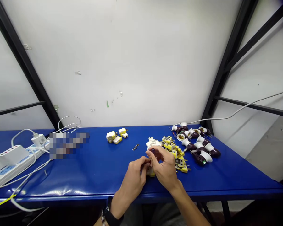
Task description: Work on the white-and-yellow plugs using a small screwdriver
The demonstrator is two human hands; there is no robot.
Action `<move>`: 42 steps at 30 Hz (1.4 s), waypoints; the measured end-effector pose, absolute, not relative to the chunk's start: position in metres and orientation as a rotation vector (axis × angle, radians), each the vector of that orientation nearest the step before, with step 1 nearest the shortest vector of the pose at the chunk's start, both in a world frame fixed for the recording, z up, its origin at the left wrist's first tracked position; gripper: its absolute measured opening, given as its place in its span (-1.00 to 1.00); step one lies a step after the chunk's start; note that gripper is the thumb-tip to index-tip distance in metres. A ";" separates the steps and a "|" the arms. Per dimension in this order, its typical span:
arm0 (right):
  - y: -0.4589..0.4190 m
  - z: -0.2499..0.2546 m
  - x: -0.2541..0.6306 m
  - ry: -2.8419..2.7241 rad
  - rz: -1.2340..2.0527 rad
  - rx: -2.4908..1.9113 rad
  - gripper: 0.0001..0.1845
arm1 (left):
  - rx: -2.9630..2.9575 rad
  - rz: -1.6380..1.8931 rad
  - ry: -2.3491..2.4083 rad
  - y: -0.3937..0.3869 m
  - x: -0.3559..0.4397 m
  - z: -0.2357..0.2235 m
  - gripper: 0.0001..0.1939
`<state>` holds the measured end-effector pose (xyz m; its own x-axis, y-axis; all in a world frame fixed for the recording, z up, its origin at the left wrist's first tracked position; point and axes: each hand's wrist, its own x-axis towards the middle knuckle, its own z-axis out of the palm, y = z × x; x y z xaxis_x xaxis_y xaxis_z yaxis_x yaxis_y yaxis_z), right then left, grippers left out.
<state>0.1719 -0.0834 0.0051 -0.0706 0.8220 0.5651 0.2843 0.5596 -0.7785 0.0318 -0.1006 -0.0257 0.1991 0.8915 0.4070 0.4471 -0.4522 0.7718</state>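
Observation:
Near the front edge of the table, my left hand and my right hand meet with their fingertips close together. The thumb and forefinger of each are pinched, and whatever is between them is too small or hidden to make out. Just under the fingers shows part of a yellow and white plug, mostly covered by my hands. Beyond my right hand lies a pile of white plastic pieces. Several opened yellow plug bodies with metal prongs are heaped to its right.
Small screws lie on the blue table. Several yellow-white plugs stand farther back. Maroon and white lamp holders are heaped at the right, a thin screwdriver beside them. White power strips and cables occupy the left.

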 end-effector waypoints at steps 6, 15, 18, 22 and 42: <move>-0.081 0.011 0.178 -1.662 0.945 -0.814 -0.62 | 1.914 1.216 1.190 -0.101 0.034 -0.022 -0.79; -0.080 0.009 0.177 -1.612 0.895 -0.811 -0.64 | 1.823 1.245 1.176 -0.102 0.035 -0.018 -0.82; -0.080 0.010 0.175 -1.638 1.044 -0.750 -0.60 | 1.844 1.240 1.151 -0.103 0.034 -0.016 -0.77; -0.080 0.009 0.172 -1.588 0.968 -0.796 -0.64 | 1.793 1.285 1.156 -0.102 0.035 -0.016 -0.84; -0.083 0.016 0.175 -1.760 0.836 -0.826 -0.60 | 2.046 1.239 1.203 -0.098 0.022 -0.010 -0.87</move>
<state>0.1751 -0.0834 0.0162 -0.2875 0.8309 0.4764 0.1553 0.5312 -0.8329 0.0225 -0.0976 -0.0101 0.2117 0.8577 0.4686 0.4432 -0.5116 0.7361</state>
